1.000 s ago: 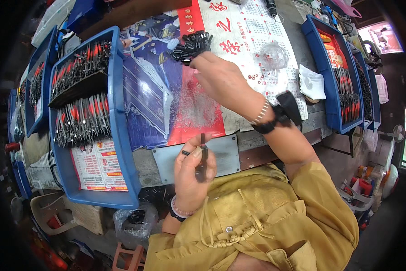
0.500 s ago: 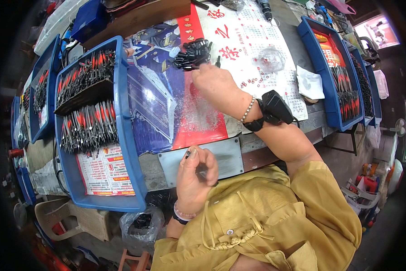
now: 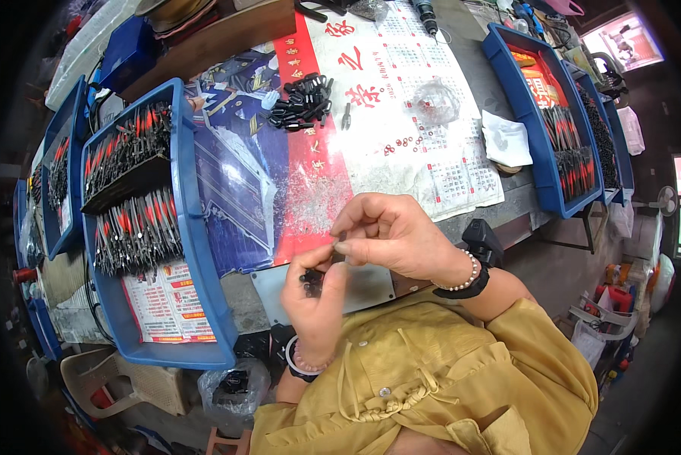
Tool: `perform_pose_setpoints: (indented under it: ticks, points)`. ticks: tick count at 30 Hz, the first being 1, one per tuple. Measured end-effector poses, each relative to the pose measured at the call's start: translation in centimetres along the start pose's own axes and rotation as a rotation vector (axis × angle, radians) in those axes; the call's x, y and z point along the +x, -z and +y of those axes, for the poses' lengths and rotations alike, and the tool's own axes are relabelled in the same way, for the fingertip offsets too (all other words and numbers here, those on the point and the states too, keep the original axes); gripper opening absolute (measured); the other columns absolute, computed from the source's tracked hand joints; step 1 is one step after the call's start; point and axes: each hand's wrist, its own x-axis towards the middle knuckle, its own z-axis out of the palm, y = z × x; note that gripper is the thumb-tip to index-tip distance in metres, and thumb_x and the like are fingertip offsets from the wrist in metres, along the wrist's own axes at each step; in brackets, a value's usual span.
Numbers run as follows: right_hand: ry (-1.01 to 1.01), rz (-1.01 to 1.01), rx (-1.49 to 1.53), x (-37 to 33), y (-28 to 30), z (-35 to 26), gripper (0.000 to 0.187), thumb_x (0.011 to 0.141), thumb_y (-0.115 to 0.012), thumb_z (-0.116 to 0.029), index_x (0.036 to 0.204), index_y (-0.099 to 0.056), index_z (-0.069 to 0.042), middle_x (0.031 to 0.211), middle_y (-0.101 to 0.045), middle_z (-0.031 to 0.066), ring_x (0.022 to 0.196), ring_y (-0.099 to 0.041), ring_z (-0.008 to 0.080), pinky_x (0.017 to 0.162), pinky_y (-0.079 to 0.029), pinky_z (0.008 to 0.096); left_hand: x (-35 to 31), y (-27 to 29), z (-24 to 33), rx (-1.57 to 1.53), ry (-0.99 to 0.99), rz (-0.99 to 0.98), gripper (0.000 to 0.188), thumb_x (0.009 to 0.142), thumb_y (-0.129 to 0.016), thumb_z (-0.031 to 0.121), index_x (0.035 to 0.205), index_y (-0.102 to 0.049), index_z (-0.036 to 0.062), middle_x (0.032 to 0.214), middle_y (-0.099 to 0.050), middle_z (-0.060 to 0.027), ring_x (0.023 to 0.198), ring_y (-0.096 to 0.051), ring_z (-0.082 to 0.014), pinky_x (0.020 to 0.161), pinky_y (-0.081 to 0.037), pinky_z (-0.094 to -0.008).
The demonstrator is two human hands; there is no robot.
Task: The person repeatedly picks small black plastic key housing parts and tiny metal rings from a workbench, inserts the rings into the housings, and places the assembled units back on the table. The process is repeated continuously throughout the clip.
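Observation:
My left hand (image 3: pixel 315 302) is closed around a small black tool (image 3: pixel 312 279) with its dark end showing between the fingers. My right hand (image 3: pixel 390 236) is curled just above it, thumb and forefinger pinched at the tool's top; I cannot tell whether a small part is between them. Both hands meet over a grey metal plate (image 3: pixel 367 284) at the bench's near edge. A pile of small black parts (image 3: pixel 301 102) lies farther back on the printed paper sheet (image 3: pixel 401 114).
A blue tray (image 3: pixel 196 227) on the left holds rows of black tools with red tips. Another blue tray (image 3: pixel 541 144) of similar tools is at the right. A crumpled clear bag (image 3: pixel 435 100), tiny rings (image 3: pixel 401 142) and a white cloth (image 3: pixel 506 139) lie on the sheet.
My right hand has drawn back from the pile of black parts to the near edge and met my left hand, which still holds the black tool.

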Motion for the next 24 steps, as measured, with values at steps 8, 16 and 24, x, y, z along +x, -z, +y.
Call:
perform_pose_setpoints:
  ticks: [8, 16, 24]
  points:
    - [0.453, 0.508, -0.804, 7.8, 9.0, -2.0, 0.019, 0.089, -0.061, -0.013, 0.098, -0.065, 0.004, 0.079, -0.067, 0.0071, 0.065, -0.061, 0.0109, 0.060, -0.050, 0.0246, -0.1, 0.9, 1.6, -0.542, 0.406, -0.093, 0.017, 0.090, -0.058, 0.010, 0.103, -0.054, 0.0001, 0.088, -0.063, -0.0096, 0.052, -0.043, -0.0029, 0.047, -0.034, -0.0172]
    - [0.259, 0.695, -1.439, 14.8, 15.1, -0.5, 0.015, 0.076, -0.060, -0.007, 0.085, -0.065, 0.004, 0.082, -0.065, 0.0242, 0.080, -0.063, 0.0397, 0.073, -0.050, 0.0437, 0.5, 2.4, 1.6, -0.829, 0.554, -0.172, 0.020, 0.089, -0.059, 0.011, 0.105, -0.054, 0.0017, 0.086, -0.064, -0.0112, 0.047, -0.040, -0.0043, 0.042, -0.031, -0.0178]
    - [0.312, 0.429, -0.769, 10.2, 11.0, -2.5, 0.009, 0.082, -0.061, -0.006, 0.082, -0.059, 0.004, 0.073, -0.065, 0.0087, 0.062, -0.064, 0.0125, 0.057, -0.051, 0.0235, 0.8, 2.1, 1.8, -0.723, 0.521, -0.167, 0.020, 0.090, -0.054, 0.002, 0.110, -0.054, -0.0011, 0.085, -0.064, -0.0128, 0.047, -0.040, -0.0032, 0.043, -0.032, -0.0173]
